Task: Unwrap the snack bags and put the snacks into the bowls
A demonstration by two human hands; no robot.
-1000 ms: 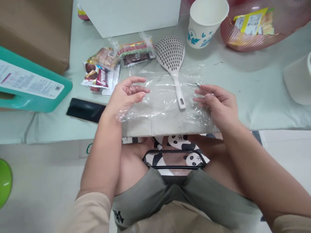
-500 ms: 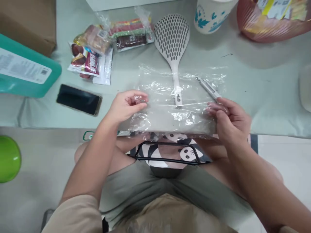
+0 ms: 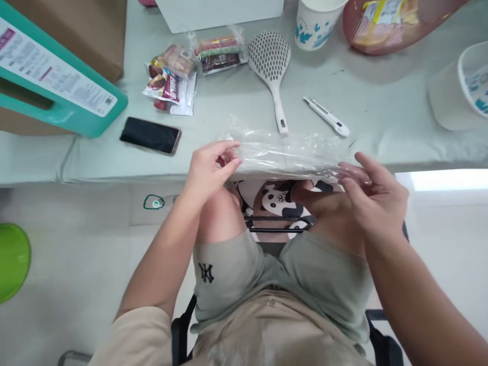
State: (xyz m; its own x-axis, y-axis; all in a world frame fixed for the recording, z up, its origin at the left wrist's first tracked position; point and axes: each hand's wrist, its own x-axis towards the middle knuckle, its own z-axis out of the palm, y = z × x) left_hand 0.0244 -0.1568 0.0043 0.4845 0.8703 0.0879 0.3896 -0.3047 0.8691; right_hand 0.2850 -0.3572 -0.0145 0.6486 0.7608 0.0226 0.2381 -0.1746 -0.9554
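A clear plastic bag [image 3: 284,155] stretches between my two hands at the table's front edge, creased and narrowed into a band. My left hand [image 3: 215,165] pinches its left end between thumb and fingers. At the other end, my right hand [image 3: 369,190] holds the film, with thumb and fingertips on it and the index finger raised. Just beyond the bag lies a pale slotted skimmer [image 3: 270,58], its handle end close to the film. A white utility knife [image 3: 327,117] rests on the cloth, up and left of my right hand.
A black phone [image 3: 150,135] lies to the left, beside a green container [image 3: 68,76]. Packaged snacks [image 3: 171,81] sit behind it. Farther back stand a paper cup [image 3: 316,25] and a reddish bowl [image 3: 381,38]; a white bin [image 3: 450,96] is at right.
The bag is drawn narrower and nearer the table edge, uncovering the utility knife and skimmer handle. My right hand's fingers have spread a little. The camera view has shifted.
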